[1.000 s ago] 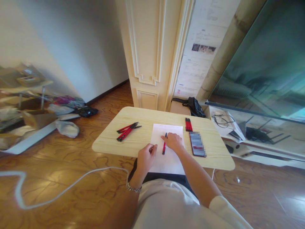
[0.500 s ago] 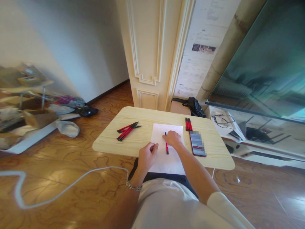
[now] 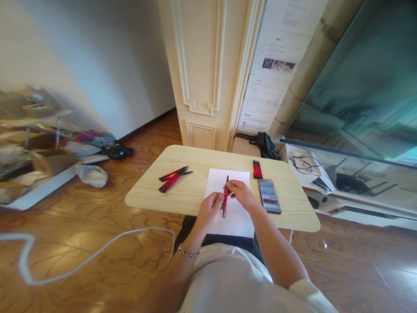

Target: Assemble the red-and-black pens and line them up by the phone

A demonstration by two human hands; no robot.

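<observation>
A red and black pen [image 3: 225,204] is held over a white sheet of paper [image 3: 237,221], its dark tip pointing away from me. My right hand [image 3: 240,193] pinches the pen near its tip end. From the other side, my left hand [image 3: 211,208] closes thumb and fingers on the pen's lower part. Left of the paper, several red and black pens [image 3: 173,178] lie in a loose, crossed pile. To the right, a neat row of similar pens [image 3: 257,169] lies side by side just above a phone [image 3: 269,198].
The light wooden table [image 3: 146,191] has rounded corners. Behind it stand a cream panelled door [image 3: 200,56] and a black bag [image 3: 267,145]. A white cable [image 3: 97,256] runs over the floor at left. A large screen [image 3: 365,87] fills the right side.
My right hand has lifted the pen off the paper and drawn it slightly nearer. My left hand has moved right and taken hold of the pen's lower part.
</observation>
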